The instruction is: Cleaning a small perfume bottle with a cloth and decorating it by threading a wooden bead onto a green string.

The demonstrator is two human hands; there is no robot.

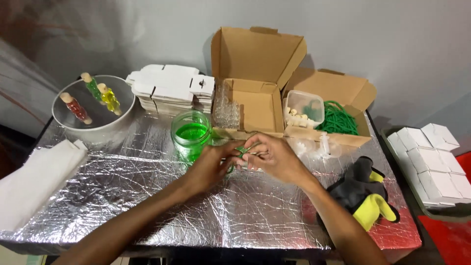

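Note:
My left hand and my right hand meet over the middle of the foil-covered table. Together they pinch a small clear vial with green liquid, mostly hidden by my fingers. Just left of them stands a glass jar of green liquid. Behind my hands an open cardboard box holds several empty clear vials.
A white bowl at back left holds three corked vials, red, green and yellow. Flat white cartons are stacked behind the jar. A plastic tub of corks, green cord, gloves, white boxes, white cloth.

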